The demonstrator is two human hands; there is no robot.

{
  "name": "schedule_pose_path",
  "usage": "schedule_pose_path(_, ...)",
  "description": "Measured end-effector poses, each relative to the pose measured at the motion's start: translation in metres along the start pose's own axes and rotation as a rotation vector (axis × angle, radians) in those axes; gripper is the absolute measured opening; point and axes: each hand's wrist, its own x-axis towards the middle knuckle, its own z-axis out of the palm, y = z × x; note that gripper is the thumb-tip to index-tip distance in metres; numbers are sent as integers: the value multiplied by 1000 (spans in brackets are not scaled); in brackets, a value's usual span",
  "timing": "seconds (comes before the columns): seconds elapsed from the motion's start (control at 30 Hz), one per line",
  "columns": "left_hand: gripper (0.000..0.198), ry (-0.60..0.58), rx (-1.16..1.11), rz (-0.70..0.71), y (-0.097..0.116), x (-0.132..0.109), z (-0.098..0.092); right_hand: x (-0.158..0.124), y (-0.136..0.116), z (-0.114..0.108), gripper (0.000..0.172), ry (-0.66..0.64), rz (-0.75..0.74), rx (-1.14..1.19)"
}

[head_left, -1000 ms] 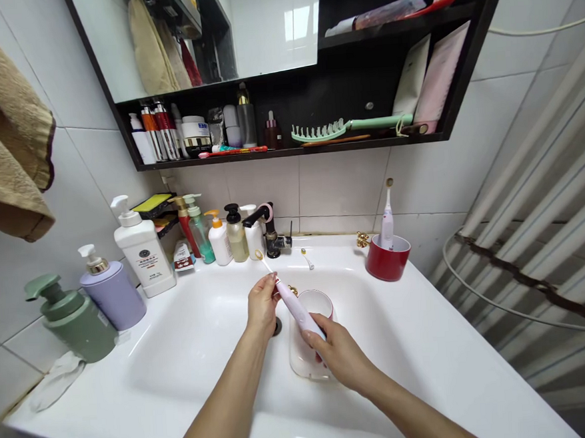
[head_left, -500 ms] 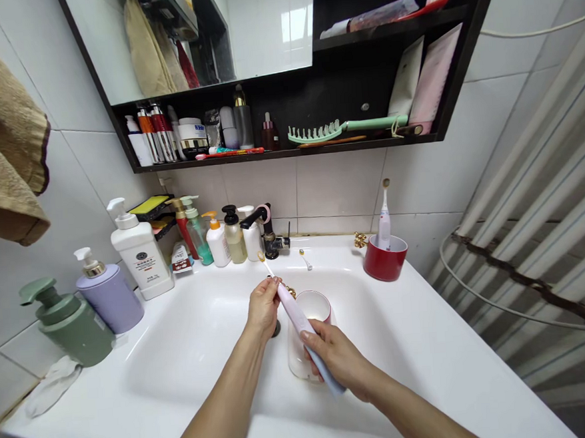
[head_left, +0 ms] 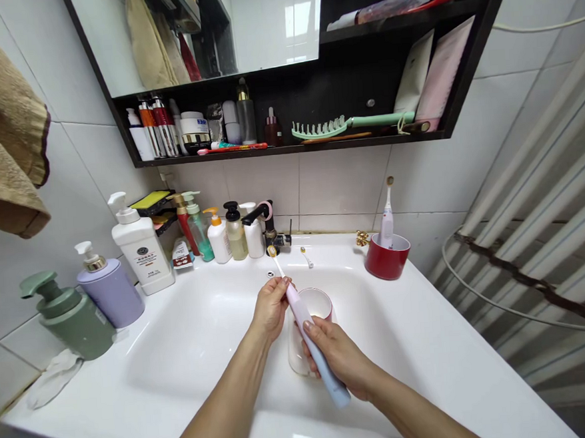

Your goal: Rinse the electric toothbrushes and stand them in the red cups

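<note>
Above the basin [head_left: 191, 339], toothbrush [head_left: 299, 305] in right fingers [head_left: 322, 337], left fingers [head_left: 278, 289] pinching it (near head [head_left: 273, 251])

Your left hand [head_left: 271, 308] partly hides the base of the electric toothbrush's [head_left: 298, 306] neck, and your right hand [head_left: 339, 354] covers part of its handle. Both block the front of the cup [head_left: 318, 300] in the basin [head_left: 192, 353]. The frame's edges cut off your forearms, the brown towel [head_left: 3, 126] and the mirror cabinet [head_left: 288, 150]. The big white pump bottle's [head_left: 145, 254] fine print is too small to read.
</note>
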Motion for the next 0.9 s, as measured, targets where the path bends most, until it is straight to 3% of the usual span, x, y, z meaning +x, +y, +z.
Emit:
schedule_pose_path(0.17,19,-56,26,-55,1,-1,-1,-2,-3,0,29,-21,11,28)
schedule_pose_path(0.37,20,-14,-26,-35,-3,0,-1,-1,-6,0,30,17,19,13)
schedule_pose_path(0.53,17,-74,-86,-49,-5,2,-3,-3,-3,2,31,-18,33,57)
schedule_pose_path(0.63,21,-28,-39,-50,-4,1,-2,-4,-5,1,30,-9,49,76)
schedule_pose_path(0.73,29,21,68,-16,-2,-2,1,2,-15,-5,26,54,-85,82)
schedule_pose_path(0.9,21,25,410,152,-8,-10,8,35,-34,-28,26,330,-353,-3)
